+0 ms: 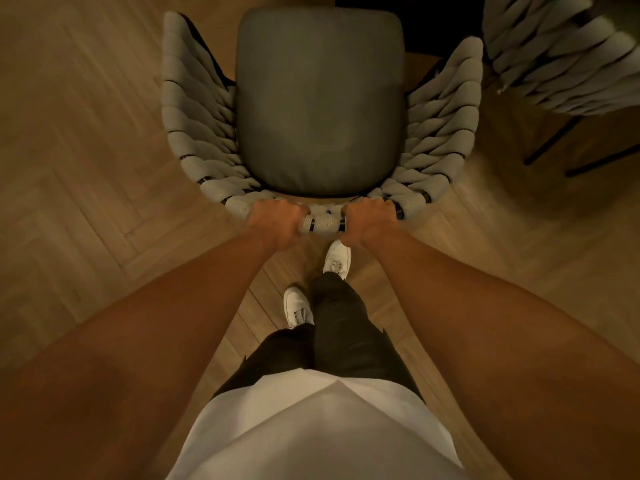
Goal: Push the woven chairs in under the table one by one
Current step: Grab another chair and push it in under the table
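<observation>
The left hand and right hand both curl their fingers over the top rail of a pale grey woven-rope chair with a dark grey padded seat, standing on the herringbone wooden floor. Its front seems to reach a dark table edge. A second woven chair stands beside it, right.
</observation>
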### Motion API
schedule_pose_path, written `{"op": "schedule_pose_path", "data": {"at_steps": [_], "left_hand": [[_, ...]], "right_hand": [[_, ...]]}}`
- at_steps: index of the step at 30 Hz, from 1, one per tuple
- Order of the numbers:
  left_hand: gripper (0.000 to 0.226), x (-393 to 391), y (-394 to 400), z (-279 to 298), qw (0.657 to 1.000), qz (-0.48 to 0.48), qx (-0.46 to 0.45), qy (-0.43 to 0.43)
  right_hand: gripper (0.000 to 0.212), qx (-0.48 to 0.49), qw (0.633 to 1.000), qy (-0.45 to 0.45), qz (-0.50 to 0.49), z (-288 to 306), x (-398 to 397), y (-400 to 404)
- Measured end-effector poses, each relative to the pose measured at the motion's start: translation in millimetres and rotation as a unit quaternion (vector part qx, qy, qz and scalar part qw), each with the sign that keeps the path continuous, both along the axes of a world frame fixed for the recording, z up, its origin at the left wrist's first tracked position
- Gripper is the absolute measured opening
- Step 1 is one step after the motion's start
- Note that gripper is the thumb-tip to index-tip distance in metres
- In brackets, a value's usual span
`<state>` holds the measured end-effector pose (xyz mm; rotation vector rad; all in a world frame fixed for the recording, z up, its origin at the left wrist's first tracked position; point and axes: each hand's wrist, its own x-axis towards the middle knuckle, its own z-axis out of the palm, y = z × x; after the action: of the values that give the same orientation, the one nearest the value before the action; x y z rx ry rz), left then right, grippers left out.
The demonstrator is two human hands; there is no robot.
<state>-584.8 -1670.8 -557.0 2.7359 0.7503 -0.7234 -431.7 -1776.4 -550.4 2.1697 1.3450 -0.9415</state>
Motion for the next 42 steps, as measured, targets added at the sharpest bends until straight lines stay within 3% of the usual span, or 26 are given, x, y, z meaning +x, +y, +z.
{"op": "schedule_pose_path", "data": {"at_steps": [16, 22, 26, 38, 42], "left_hand": [[0.028, 98, 160, -11, 0.999, -0.039, 0.025, -0.004], [0.028, 122, 224, -12, 0.999, -0.032, -0.039, -0.004], [0.028, 115, 259, -12, 0.997, -0.081, 0.006, -0.001], [0.024, 107, 253, -9, 0.996, -0.089, -0.024, 0.019], [0.036, 121, 248, -6, 0.996, -0.077, -0.028, 0.020]], "right_hand": [[0.043, -0.004, 1.000, -0.011, -0.027, -1, 87, 153], [0.040, -0.004, 0.998, -0.019, -0.057, -2, 104, 211], [0.034, -0.006, 0.997, -0.022, -0.071, -2, 91, 237], [0.047, -0.021, 0.996, -0.002, -0.089, 0, 83, 229], [0.048, -0.029, 0.996, -0.005, -0.083, 2, 95, 227]]}}
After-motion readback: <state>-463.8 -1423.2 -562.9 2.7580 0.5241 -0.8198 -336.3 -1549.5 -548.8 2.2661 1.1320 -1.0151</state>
